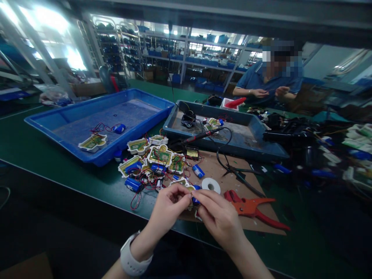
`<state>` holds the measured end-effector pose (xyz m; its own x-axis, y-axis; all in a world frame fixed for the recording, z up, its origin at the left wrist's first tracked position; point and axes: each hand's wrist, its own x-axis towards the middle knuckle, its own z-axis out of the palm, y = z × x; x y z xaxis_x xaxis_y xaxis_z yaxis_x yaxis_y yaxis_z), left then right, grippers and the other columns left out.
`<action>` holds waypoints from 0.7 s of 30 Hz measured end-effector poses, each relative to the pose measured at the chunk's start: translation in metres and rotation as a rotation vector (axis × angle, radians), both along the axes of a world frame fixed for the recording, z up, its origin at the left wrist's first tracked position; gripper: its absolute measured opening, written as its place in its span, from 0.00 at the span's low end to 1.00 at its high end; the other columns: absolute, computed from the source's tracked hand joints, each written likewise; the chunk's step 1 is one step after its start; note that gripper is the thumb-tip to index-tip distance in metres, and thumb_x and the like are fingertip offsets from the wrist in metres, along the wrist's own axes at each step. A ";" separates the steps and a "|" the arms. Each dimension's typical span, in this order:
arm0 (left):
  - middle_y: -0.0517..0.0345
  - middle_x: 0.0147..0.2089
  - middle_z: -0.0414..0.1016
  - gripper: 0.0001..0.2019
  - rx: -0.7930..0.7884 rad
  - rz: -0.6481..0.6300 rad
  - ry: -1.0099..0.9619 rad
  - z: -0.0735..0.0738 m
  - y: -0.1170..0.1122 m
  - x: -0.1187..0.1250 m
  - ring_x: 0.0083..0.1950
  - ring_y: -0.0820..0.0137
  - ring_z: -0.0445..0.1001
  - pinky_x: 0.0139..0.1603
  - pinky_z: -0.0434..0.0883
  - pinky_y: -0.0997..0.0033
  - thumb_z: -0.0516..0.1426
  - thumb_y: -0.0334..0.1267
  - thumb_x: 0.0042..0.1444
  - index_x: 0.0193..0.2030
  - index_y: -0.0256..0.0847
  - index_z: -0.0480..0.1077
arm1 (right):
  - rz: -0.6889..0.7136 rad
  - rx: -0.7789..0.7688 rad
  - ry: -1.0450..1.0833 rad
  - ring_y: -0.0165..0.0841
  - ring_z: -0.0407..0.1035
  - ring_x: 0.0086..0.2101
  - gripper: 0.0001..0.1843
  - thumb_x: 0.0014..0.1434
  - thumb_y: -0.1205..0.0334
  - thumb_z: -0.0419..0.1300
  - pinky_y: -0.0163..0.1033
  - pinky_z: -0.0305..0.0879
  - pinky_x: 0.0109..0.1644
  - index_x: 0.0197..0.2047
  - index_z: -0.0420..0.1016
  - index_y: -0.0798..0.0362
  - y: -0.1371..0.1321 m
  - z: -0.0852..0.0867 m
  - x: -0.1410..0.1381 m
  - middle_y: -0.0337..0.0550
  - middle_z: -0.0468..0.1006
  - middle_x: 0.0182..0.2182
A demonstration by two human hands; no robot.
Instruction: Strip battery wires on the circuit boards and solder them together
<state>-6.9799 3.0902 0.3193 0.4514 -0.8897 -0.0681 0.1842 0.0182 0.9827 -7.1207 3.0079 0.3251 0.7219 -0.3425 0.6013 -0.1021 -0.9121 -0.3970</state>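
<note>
- Ahead of the left hand (pixel 171 205) and right hand (pixel 221 213), heaped white-framed green circuit boards (pixel 159 157) and blue cylinders (pixel 198 171) block the way.
- At left, a bare strip of dark green tabletop (pixel 95 174) runs in front of a bright blue plastic tray (pixel 128 112) with raised walls.
- At right, an orange-and-red plier-like tool (pixel 247 208) and white ring-shaped roll (pixel 205 185) crowd the right hand.
- Beyond the roll, brown cardboard (pixel 212 164) shows a bare patch, hemmed by a looping black cable (pixel 231 169).
</note>
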 end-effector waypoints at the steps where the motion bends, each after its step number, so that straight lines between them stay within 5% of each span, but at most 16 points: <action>1: 0.60 0.23 0.72 0.08 -0.003 -0.001 0.000 0.000 0.000 0.000 0.25 0.75 0.67 0.27 0.64 0.76 0.61 0.39 0.45 0.26 0.35 0.73 | -0.002 0.018 -0.010 0.34 0.74 0.43 0.20 0.60 0.73 0.53 0.38 0.73 0.47 0.53 0.73 0.51 0.000 0.001 0.000 0.47 0.78 0.44; 21: 0.58 0.26 0.75 0.12 -0.028 -0.075 0.017 -0.006 0.001 0.005 0.26 0.73 0.70 0.29 0.68 0.74 0.62 0.44 0.48 0.31 0.35 0.75 | 0.077 0.249 -0.044 0.31 0.74 0.38 0.11 0.60 0.70 0.59 0.34 0.72 0.42 0.46 0.77 0.50 -0.011 0.011 0.007 0.42 0.79 0.38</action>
